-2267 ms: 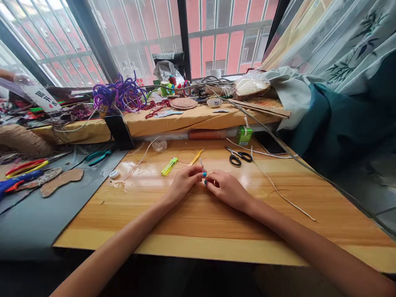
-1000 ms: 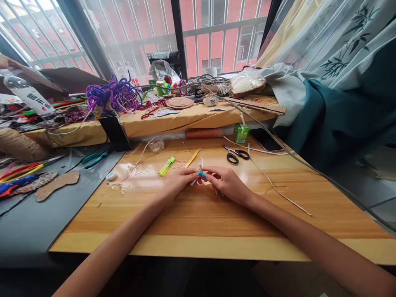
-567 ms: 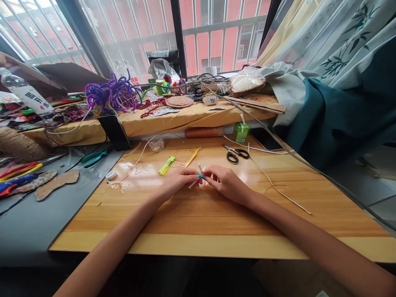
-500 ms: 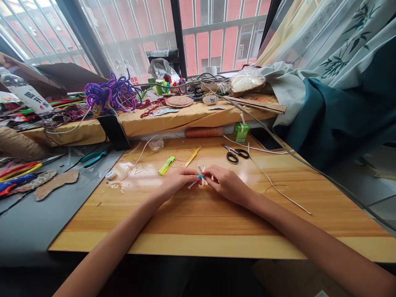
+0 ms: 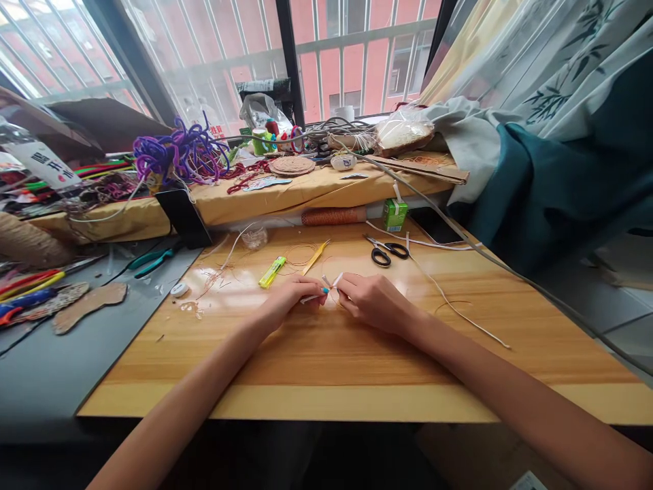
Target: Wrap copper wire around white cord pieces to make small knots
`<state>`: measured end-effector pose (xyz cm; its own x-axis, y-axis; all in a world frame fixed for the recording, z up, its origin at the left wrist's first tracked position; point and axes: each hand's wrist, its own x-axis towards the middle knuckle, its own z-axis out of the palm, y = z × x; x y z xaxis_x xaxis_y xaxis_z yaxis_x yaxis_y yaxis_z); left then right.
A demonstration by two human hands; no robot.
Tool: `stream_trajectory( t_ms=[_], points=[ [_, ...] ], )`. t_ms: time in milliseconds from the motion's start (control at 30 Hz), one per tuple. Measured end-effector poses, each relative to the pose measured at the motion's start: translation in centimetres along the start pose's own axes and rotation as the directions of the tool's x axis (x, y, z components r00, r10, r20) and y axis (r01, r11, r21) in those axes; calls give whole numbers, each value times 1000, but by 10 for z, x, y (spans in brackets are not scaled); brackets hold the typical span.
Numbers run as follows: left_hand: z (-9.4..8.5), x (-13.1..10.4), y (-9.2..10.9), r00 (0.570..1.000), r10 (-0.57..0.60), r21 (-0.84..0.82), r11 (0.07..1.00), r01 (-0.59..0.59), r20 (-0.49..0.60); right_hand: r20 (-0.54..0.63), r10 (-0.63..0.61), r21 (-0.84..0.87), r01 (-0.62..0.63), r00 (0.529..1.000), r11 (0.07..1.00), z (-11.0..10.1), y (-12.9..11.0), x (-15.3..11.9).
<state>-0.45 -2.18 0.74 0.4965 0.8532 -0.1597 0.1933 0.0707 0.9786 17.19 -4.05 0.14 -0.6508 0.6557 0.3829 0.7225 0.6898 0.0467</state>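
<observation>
A small piece of white cord (image 5: 326, 280) with short ends sticking out is between my two hands, over the middle of the wooden table. My left hand (image 5: 302, 294) pinches it from the left, its thumb showing a blue nail. From the right, the closed fingers of my right hand (image 5: 360, 294) grip a white end of the cord. Thin copper-coloured wire seems to run near the fingertips, too small to make out well. Beyond my hands lie a yellow-green lighter (image 5: 272, 271), yellow tweezers (image 5: 315, 258) and black-handled scissors (image 5: 388, 250).
White cord (image 5: 449, 299) trails over the table's right side. A green box (image 5: 394, 215) and a phone (image 5: 437, 226) stand or lie at the back. Teal pliers (image 5: 154, 263) rest on the grey surface at left. A cluttered ledge (image 5: 316, 190) runs behind.
My fingertips have moved slightly apart, and my right hand now grips a white end higher up. The whole view has shifted a little.
</observation>
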Motion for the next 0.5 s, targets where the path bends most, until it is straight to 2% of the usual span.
stream_trajectory(
  t_ms=[200, 367, 500],
  points=[
    [-5, 1, -1, 998, -13, -27, 1000, 14, 60, -21, -19, -71, 17, 1000, 997, 1, 10, -1],
    [-6, 1, -1, 995, 8, -45, 999, -3, 103, -37, 108, -143, -112, 993, 983, 0, 22, -2],
    [-2, 1, -1, 997, -16, -163, 986, 28, 75, -90, 144, -83, -152, 985, 985, -2, 18, -1]
  ],
)
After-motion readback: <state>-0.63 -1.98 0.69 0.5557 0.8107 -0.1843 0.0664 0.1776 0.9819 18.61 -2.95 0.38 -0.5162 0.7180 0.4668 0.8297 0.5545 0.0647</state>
